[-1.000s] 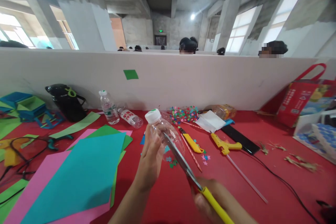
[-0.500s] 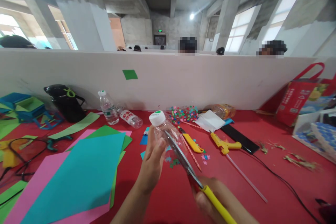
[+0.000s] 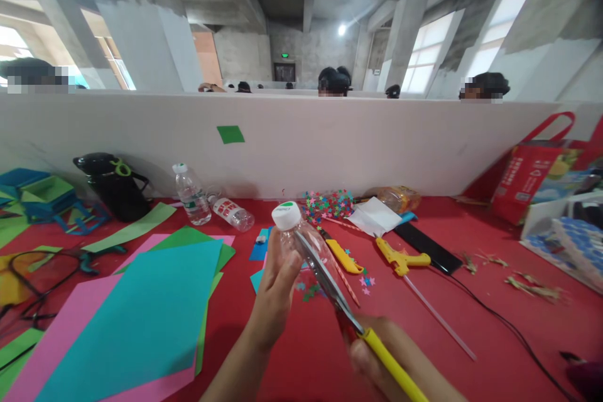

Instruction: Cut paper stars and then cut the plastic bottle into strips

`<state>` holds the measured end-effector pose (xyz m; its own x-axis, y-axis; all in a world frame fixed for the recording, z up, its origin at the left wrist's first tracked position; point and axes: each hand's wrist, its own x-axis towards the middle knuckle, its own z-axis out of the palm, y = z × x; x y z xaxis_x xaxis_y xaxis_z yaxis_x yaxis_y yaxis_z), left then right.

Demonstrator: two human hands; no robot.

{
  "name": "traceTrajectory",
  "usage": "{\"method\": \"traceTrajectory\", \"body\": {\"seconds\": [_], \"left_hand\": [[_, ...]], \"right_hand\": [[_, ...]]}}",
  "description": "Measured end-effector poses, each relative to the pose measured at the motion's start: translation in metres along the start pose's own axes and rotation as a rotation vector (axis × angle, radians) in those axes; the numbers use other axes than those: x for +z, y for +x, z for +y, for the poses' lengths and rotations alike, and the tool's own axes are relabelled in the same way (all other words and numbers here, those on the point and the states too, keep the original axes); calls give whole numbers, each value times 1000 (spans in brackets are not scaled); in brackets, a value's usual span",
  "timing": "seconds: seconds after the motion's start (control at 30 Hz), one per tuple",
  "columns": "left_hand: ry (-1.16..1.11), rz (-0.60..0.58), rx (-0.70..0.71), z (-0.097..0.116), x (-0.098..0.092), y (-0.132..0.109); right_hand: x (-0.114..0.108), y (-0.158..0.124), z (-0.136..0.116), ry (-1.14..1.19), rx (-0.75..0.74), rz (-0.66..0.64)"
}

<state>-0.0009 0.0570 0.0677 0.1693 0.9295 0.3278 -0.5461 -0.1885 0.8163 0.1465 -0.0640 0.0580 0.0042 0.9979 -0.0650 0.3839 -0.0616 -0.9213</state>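
Note:
In the middle of the head view, my left hand (image 3: 277, 286) is wrapped round a clear plastic bottle top with a white cap (image 3: 286, 217). The cap points up and slightly away. My right hand (image 3: 377, 348) grips yellow-handled scissors (image 3: 330, 282), whose blades lie against the clear plastic just below the cap. How far the blades cut into the plastic I cannot tell. Beyond the hands lie a yellow utility knife (image 3: 345, 256) and a pink striped pencil, partly hidden by the blades. Star-shaped sequins (image 3: 311, 292) are scattered behind the scissors.
Coloured paper sheets (image 3: 136, 320) cover the left side. At the back stand a black flask (image 3: 110, 188) and a water bottle (image 3: 192, 196); an empty-looking bottle (image 3: 232, 211) lies beside them. To the right are a yellow glue gun (image 3: 402, 257), a black phone-like slab (image 3: 428, 248) and a red bag (image 3: 532, 176).
The bottle top and its cap have shifted slightly right and tilted a little. Both hands keep their grips. The whole view has moved slightly.

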Motion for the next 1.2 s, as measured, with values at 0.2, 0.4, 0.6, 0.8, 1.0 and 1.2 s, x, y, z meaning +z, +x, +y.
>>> {"method": "traceTrajectory", "body": {"seconds": [0.2,0.4,0.6,0.8,1.0,1.2], "left_hand": [[17,11,16,0,-3,2],[-2,20,14,-2,-5,3],[5,-28,13,1,-2,5],[-122,81,-21,25,-3,20],[-254,175,-184,38,-20,29],[-360,196,-171,40,-20,25]], "right_hand": [[-9,17,-7,10,-157,-277],[-9,15,-16,53,-82,-239],[-11,13,-27,102,14,-261],[-10,2,-9,51,143,-258],[-22,0,11,-25,38,-147],[-37,1,7,-268,81,-265]]}}
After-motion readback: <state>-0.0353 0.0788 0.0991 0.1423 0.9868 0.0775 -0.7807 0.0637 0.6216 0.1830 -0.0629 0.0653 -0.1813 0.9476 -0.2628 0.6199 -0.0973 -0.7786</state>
